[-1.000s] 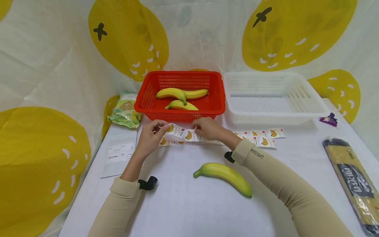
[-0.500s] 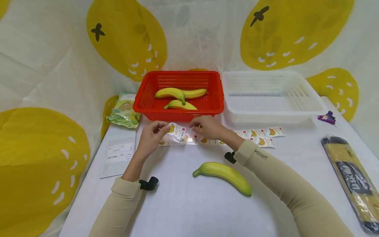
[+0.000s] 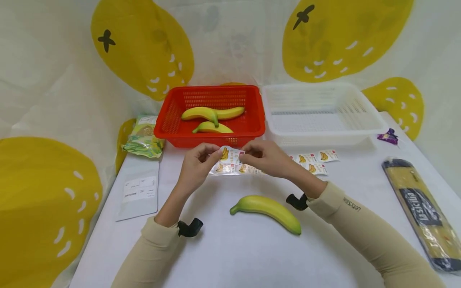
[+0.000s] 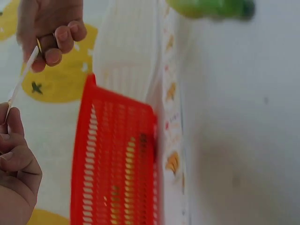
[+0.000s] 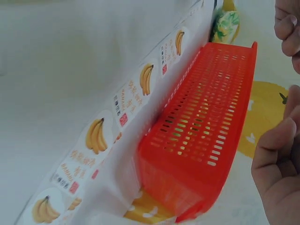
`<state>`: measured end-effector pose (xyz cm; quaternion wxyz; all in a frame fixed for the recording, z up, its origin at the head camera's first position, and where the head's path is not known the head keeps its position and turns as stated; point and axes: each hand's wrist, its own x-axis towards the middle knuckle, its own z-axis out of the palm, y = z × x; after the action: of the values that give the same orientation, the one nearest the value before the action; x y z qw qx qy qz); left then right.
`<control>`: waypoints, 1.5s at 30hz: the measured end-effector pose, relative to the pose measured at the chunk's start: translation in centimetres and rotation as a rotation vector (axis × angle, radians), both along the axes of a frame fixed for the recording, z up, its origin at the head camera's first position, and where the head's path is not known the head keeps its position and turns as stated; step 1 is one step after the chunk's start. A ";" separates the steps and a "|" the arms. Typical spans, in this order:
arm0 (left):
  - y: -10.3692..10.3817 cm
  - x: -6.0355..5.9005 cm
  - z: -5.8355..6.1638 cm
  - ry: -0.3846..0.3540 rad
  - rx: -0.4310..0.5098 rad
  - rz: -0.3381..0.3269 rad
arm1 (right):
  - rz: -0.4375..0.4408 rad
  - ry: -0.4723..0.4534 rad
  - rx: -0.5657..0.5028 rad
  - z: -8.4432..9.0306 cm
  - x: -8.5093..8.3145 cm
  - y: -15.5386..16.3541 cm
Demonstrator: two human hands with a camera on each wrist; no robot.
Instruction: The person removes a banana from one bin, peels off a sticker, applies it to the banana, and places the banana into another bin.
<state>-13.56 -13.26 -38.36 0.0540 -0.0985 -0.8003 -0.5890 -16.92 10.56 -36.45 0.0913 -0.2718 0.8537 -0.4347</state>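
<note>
1. Your left hand is raised just off the table, thumb and forefinger pinching the left edge of a banana sticker.
2. Your right hand sits directly opposite, close to the left one, its fingertips pinching the same sticker at its right edge, so the sticker spans the small gap between your two hands.
3. Just beneath and slightly beyond both hands lies the sticker sheet, flat on the table; it runs on past your right hand as a strip of more banana labels.
4. Straight ahead of your hands stands the red basket with three bananas inside.
5. Ahead and to the right of your right hand is the white basket, touching the red one.
6. Nearer to you than your hands, below your right wrist, a loose banana lies on the table.
</note>
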 end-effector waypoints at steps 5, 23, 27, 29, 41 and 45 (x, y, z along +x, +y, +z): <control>2.0 0.6 0.8 0.017 -0.009 -0.085 | -0.075 -0.005 0.003 0.4 1.8 2.3; 6.7 2.6 -1.8 -0.187 -0.372 -0.380 | -0.094 -0.090 0.186 -2.7 8.1 7.7; 7.0 3.0 -2.8 -0.197 -0.406 -0.403 | -0.096 -0.120 0.215 -3.5 8.9 7.9; 7.2 3.1 -3.1 -0.196 -0.415 -0.408 | -0.100 -0.122 0.228 -3.9 9.1 8.0; 7.5 3.8 -3.7 -0.140 -0.470 -0.401 | -0.114 -0.060 0.292 -5.0 9.6 7.8; 7.6 4.0 -3.8 -0.115 -0.489 -0.389 | -0.138 -0.026 0.328 -5.0 9.7 7.6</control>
<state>-9.55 -5.64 -42.15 -0.1302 -0.2263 -0.8860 -0.3832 -7.21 18.13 -41.44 0.1152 -0.1884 0.9287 -0.2981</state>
